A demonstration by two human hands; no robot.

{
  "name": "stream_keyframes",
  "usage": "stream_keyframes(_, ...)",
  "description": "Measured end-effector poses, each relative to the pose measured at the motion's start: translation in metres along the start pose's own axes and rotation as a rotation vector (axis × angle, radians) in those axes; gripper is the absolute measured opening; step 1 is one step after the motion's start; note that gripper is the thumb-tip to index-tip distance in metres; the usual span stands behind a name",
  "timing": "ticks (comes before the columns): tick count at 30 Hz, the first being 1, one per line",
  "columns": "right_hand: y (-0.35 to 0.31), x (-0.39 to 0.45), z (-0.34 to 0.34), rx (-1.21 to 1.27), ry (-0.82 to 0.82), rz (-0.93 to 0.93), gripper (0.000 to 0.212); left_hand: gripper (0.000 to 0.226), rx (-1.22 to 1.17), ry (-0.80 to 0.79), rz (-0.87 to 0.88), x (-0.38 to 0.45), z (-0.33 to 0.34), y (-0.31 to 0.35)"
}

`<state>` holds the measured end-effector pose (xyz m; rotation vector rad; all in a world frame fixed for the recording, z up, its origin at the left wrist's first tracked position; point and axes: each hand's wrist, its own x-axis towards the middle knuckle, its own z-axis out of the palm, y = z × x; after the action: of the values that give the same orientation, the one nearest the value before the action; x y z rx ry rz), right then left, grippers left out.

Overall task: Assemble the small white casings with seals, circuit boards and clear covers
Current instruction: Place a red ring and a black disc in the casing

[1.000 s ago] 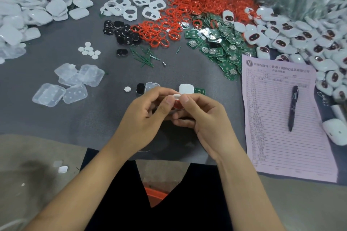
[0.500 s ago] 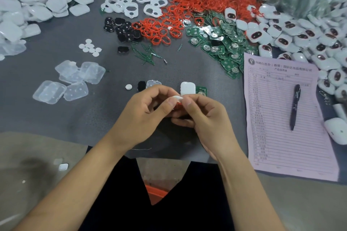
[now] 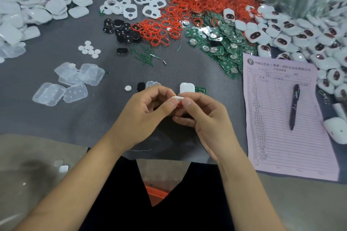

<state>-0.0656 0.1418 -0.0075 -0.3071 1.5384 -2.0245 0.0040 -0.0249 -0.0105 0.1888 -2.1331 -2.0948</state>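
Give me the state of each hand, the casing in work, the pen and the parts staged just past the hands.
Left hand: pinches white casing.
Right hand: pinches same casing.
White casing: held above table, red seal showing beneath.
Pen: lying on form, untouched.
Second casing: resting on table.
Clear cover: resting on table.

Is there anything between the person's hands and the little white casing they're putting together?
Nothing visible. The left hand and right hand both already pinch the white casing directly, thumbs meeting on its near edge, with a red seal showing just beneath it.
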Motion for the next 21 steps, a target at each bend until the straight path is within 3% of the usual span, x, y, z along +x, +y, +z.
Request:
stream_keyframes(5,0.001,0.002,0.007,0.085,0.119,-0.032,0.035,0.006,0.015,0.054,0.092,-0.004,0.0,-0.003)
stream_keyframes(9,-0.001,0.004,0.012,0.026,0.105,-0.006,0.011,0.008,-0.06,0.137,0.14,-0.004,0.003,-0.008)
stream_keyframes(18,-0.003,0.003,0.009,0.002,-0.006,0.018,0.017,0.008,-0.031,0.107,0.15,-0.007,0.009,-0.004)
stream_keyframes(21,-0.006,0.003,0.006,0.03,-0.06,0.041,0.014,0.021,0.002,0.085,0.153,-0.008,0.008,-0.005)
